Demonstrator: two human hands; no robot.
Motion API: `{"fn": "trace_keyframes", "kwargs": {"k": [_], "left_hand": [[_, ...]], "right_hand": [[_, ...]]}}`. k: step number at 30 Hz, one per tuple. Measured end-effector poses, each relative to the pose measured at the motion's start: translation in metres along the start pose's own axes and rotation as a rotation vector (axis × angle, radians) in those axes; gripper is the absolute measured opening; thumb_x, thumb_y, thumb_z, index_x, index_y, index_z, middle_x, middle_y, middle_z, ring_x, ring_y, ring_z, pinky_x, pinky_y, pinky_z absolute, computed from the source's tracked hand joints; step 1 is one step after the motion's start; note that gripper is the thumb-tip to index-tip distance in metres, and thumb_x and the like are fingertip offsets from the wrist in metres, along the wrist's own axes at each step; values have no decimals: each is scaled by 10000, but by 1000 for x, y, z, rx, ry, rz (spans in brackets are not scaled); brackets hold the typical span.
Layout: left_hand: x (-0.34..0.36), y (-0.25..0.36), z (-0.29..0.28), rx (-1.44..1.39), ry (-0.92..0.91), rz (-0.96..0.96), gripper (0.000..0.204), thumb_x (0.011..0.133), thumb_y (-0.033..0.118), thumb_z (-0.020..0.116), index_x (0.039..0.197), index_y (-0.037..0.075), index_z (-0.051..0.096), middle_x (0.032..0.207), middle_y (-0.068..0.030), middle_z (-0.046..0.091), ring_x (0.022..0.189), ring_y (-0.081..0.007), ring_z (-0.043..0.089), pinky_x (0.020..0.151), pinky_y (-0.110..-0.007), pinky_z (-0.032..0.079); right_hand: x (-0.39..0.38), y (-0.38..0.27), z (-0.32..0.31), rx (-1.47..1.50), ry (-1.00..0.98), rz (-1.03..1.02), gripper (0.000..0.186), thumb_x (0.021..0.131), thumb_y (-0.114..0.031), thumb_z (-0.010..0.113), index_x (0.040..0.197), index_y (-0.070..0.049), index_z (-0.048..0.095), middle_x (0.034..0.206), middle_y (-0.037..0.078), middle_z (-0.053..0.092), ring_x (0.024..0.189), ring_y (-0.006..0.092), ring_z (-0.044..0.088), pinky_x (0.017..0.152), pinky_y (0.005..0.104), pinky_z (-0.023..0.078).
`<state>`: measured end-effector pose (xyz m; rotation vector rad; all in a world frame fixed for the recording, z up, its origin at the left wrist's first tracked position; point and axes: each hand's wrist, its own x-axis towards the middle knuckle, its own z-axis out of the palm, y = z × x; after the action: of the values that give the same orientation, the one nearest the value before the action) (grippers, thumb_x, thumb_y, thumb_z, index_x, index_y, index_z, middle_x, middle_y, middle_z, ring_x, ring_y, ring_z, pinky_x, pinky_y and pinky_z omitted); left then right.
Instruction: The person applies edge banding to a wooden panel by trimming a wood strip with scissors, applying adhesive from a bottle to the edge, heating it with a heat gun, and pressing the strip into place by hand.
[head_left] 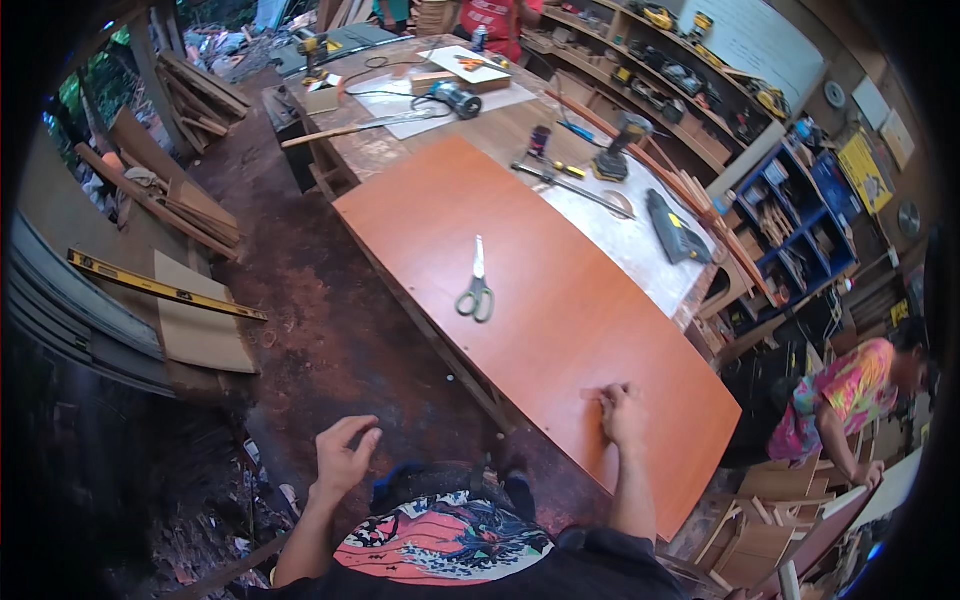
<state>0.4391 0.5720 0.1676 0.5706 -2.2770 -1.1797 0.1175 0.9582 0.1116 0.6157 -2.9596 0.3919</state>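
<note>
A reddish-brown wood panel (545, 290) lies flat across the near end of the workbench. My right hand (623, 415) is over its near right part, fingers bent and drawn together close to the surface. Whatever those fingers may hold is too small or hidden to name. My left hand (345, 455) hangs in the air left of the panel's near edge, its fingers loosely curved, the thumb a little apart and nothing seen in it. Scissors (477, 285) with dark green and grey handles rest on the panel, blades pointing away from me.
Behind the panel, the workbench (375, 150) carries a cordless drill (615, 150), a corded power tool (455, 98), a bar clamp (572, 188) and a dark tool case (677, 230). A yellow level (165, 285) leans at left. Another person (840, 405) stands at right.
</note>
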Motion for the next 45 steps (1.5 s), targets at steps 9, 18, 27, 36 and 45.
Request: {"fn": "trace_keyframes", "kwargs": {"k": [9, 18, 27, 36, 45], "left_hand": [[135, -59, -30, -265, 3, -157, 142, 947, 45, 720, 1064, -22, 764, 983, -108, 769, 928, -176, 724, 857, -311, 563], [286, -63, -11, -576, -458, -129, 383, 929, 9, 746, 1295, -71, 668, 1144, -162, 748, 1011, -198, 728, 902, -316, 590], [401, -117, -56, -450, -467, -63, 292, 960, 108, 765, 1163, -98, 720, 976, -130, 773, 781, -144, 735, 699, -272, 586], [525, -312, -103, -675, -754, -437, 269, 1043, 220, 683, 1076, -41, 739, 882, -53, 738, 805, -105, 694, 732, -250, 582], [546, -378, -77, -898, -957, -1027, 251, 1049, 210, 644, 1166, -6, 697, 1019, -105, 731, 881, -169, 726, 726, -294, 620]], "right_hand": [[5, -1, 10, 58, 3, 40, 165, 882, -163, 742, 904, -26, 652, 857, 199, 671, 840, 413, 627, 770, 508, 506], [155, -268, -5, 367, 468, -315, 232, 733, 2, 779, 922, -128, 744, 981, 41, 671, 937, 257, 600, 828, 409, 468], [258, -478, 51, 513, 279, -527, 273, 712, -34, 837, 957, -109, 742, 1041, 53, 661, 947, 284, 602, 802, 411, 498], [320, -617, 127, 792, -251, 98, 130, 917, -81, 767, 1025, -11, 747, 821, 105, 721, 664, 186, 673, 616, 339, 531], [321, -684, 202, 664, -247, 668, 200, 906, -145, 767, 1025, 16, 759, 817, 159, 758, 689, 224, 729, 672, 358, 577]]}}
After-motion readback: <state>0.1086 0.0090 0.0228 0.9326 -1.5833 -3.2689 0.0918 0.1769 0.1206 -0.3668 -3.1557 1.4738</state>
